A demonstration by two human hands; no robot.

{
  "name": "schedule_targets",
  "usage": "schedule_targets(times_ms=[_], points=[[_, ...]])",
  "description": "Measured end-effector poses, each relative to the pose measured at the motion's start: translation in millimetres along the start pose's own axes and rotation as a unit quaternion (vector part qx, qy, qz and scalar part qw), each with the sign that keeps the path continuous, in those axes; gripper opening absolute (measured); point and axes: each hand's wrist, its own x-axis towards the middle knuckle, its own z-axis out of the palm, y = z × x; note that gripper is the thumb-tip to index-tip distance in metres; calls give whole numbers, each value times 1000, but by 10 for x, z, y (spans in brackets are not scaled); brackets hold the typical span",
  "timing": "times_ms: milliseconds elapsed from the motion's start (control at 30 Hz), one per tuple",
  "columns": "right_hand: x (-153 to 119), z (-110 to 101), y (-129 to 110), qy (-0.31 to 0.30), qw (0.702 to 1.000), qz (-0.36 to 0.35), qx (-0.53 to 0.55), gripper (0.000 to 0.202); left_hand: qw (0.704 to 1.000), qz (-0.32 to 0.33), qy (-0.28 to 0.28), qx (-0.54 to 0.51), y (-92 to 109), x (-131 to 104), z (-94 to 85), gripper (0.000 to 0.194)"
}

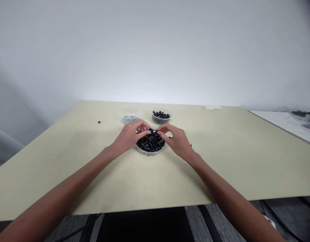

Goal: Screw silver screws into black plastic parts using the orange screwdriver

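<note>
A clear round tub [149, 153] full of small shiny black parts [150, 143] stands in front of me. My left hand [131, 134] is over its left rim, thumb and forefinger pinched on a small black piece [150, 130]. From the right, my right hand [175, 138] also pinches at a small dark piece with a pale spot [155, 131]. The two fingertip pairs are close together above the heap. Whether they hold one piece or two I cannot tell, and the exact kind of piece is too small to make out.
Behind the hands are a clear tub of small silvery pieces [130, 119] and another tub of black parts [161, 116]. A small dark piece [99, 122] lies at the left. A white item [212, 107] is near the wall. Something orange [190, 145] shows by my right wrist.
</note>
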Motion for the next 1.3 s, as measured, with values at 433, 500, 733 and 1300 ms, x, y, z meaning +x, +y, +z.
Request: schedule_targets(times_ms=[433,500,733,1300], points=[[-104,35,39,23,998,34,-55,37,986,-118,109,-53,-68,-172,146,40],[-107,68,57,26,995,91,-18,42,969,-174,119,-129,-116,-223,234,42],[-120,281,42,-16,972,213,95,53,910,-257,150,-287,-78,-285,448,39],[-109,175,114,38,999,36,6,15,938,-208,142,-238,-116,-310,484,29]])
